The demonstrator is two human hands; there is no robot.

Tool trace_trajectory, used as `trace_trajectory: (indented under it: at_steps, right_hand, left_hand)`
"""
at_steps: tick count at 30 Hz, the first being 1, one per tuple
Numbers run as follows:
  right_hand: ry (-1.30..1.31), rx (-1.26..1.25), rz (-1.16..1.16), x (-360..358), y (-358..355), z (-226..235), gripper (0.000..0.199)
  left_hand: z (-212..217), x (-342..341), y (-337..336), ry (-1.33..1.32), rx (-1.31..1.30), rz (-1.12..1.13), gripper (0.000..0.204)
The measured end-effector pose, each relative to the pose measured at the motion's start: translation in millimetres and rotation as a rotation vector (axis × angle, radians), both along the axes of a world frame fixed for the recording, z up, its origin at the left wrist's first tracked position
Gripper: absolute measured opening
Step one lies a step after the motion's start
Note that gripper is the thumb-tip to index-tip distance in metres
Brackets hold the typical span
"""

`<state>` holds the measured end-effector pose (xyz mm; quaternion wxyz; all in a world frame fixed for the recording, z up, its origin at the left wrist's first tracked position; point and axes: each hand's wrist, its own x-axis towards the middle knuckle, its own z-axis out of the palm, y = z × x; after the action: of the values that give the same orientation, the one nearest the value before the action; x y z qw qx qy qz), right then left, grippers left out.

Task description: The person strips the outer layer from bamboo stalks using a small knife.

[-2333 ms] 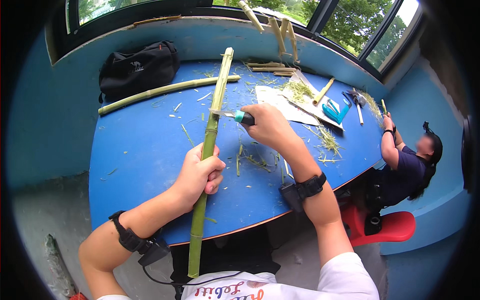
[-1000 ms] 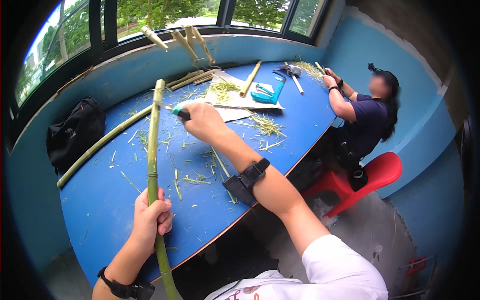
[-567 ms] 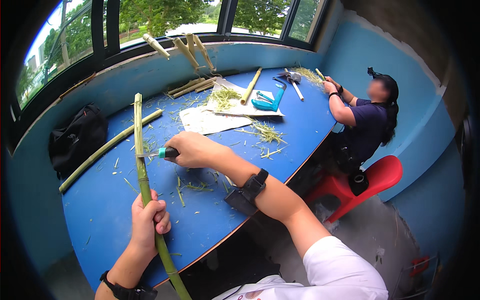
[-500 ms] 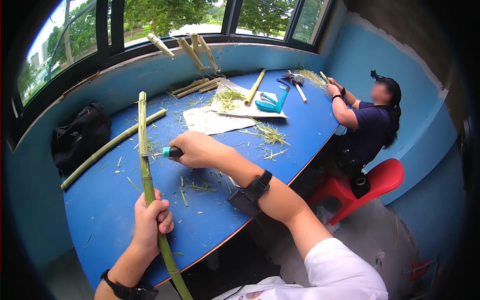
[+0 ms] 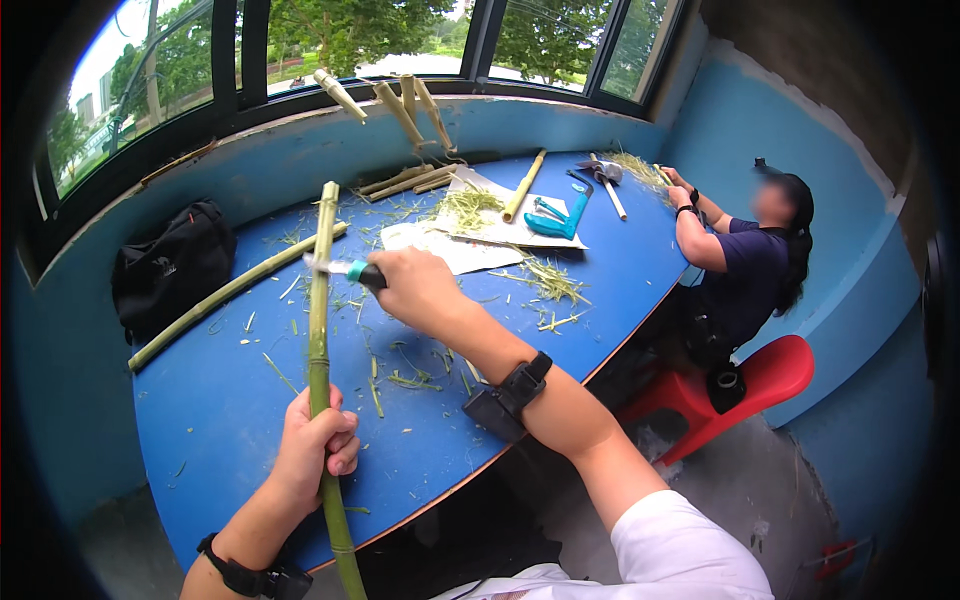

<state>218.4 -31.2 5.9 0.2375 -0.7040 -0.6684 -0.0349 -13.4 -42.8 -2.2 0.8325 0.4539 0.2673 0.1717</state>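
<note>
My left hand (image 5: 312, 446) is wrapped round a long bamboo pole (image 5: 318, 345) that slants up and away from me over the table. Its lower part is green; the upper part is pale, with the skin scraped off. In my right hand (image 5: 415, 284) is the black and teal handle of a knife (image 5: 352, 270). The blade lies across the pale upper stretch of the pole, touching it. Thin green shavings (image 5: 405, 378) are scattered on the blue table (image 5: 225, 440) around and below the knife.
Left lie another bamboo pole (image 5: 235, 295) and a black bag (image 5: 172, 265). Farther back are paper sheets (image 5: 440, 250), a teal folding saw (image 5: 560, 215), a bamboo piece (image 5: 524, 186) and a hammer-like tool (image 5: 607, 180). A co-worker (image 5: 750, 240) works at the far right, near a red chair (image 5: 765, 375).
My right hand has pushed the knife a little farther up the pole, away from my left hand. The pole's top has swung right, and the whole view has shifted slightly.
</note>
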Motion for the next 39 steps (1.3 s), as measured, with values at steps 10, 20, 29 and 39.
trace_trajectory:
  at_steps: [10,20,29,39]
  right_hand:
    - [0.234,0.031,-0.042,4.0,-4.0,12.2,0.02]
    - [0.053,-0.17,0.275,-30.5,-15.6,27.2,0.022]
    - [-0.008,-0.141,0.313,-50.3,18.9,66.7,0.015]
    - [0.092,0.08,0.321,-39.0,10.1,83.3,0.011]
  left_hand:
    - [-4.6,1.3,-5.2,-0.016,0.0,-0.06,0.018]
    - [-8.3,3.7,-2.1,-0.071,0.0,0.104,0.016]
    - [-3.6,-9.9,17.6,-0.151,0.064,0.169,0.016]
    - [53.9,13.9,46.3,-0.23,0.203,0.166,0.015]
